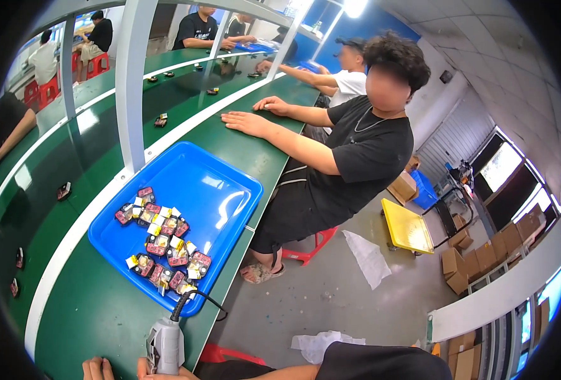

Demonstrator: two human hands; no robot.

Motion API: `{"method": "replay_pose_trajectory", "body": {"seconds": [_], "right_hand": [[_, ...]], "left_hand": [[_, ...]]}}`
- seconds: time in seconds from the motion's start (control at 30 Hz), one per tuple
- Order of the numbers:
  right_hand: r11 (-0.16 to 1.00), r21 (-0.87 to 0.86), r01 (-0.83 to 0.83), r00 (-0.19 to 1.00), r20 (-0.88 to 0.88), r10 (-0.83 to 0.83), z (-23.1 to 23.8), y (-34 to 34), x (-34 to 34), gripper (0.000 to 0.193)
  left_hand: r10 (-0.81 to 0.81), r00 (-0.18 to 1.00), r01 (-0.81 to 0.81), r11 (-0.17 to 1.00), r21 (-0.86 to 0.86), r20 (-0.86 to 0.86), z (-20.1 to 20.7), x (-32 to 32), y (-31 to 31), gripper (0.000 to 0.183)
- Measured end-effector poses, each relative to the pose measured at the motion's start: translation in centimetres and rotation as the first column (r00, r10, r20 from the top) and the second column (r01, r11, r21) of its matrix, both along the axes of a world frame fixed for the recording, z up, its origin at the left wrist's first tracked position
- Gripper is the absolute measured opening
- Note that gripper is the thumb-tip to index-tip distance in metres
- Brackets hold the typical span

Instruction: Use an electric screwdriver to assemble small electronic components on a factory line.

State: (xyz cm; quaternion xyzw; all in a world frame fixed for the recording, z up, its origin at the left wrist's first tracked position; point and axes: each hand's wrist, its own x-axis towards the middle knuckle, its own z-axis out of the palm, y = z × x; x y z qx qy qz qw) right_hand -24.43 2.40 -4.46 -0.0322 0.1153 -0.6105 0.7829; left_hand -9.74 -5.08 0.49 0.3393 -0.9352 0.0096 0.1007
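Note:
At the lower edge, my right hand (143,368) is closed round a grey corded hand tool (166,347), which hides most of the fingers. The tool stands upright, and its black cord (192,295) loops up over the near rim of a blue tray (242,190). Just left of it, my left hand (96,368) shows only a few fingers, resting on the green bench (96,310) with nothing visible in them; the picture's edge cuts off the rest. Several small red-and-black devices (159,244) with yellow-and-white tabs lie bunched in the tray's left and near parts.
Beyond the tray, a co-worker (369,139) in black rests both hands on the bench. A white post (131,88) rises beside the tray's far left corner. Along the green conveyor (90,168) lie more small devices. A yellow trolley (407,225) and cardboard boxes (483,256) stand to the right.

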Motion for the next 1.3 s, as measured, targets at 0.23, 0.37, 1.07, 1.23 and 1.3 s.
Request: {"method": "replay_pose_trajectory", "body": {"seconds": [0.23,0.37,1.07,1.23,1.3], "right_hand": [[0.997,-0.075,0.018,1.0,-0.003,-0.018,0.4,-0.8,-0.6,0.019],[1.0,-0.011,-0.012,1.0,0.014,0.012,0.8,-0.8,-0.6,0.019],[0.966,-0.177,0.186,0.978,-0.061,-0.199,1.0,-1.1,0.0,0.013],[0.942,-0.256,0.217,0.969,-0.064,-0.24,2.2,-1.4,0.0,0.013],[0.94,-0.264,0.216,0.967,-0.077,-0.244,2.5,-1.2,0.2,0.013]], "left_hand": [[-0.068,0.997,0.071,0.996,-0.061,0.038,-0.7,0.2,-1.2,0.029],[0.003,0.999,-0.003,1.0,-0.015,-0.037,-1.2,0.3,-1.4,0.019],[0.688,0.374,-0.052,0.684,0.727,-0.621,-4.1,3.4,9.7,0.004],[0.725,0.212,0.089,0.653,0.752,-0.655,-4.7,2.5,11.0,0.006],[0.717,0.143,0.2,0.654,0.729,-0.683,-4.5,2.2,11.4,0.006]]}}
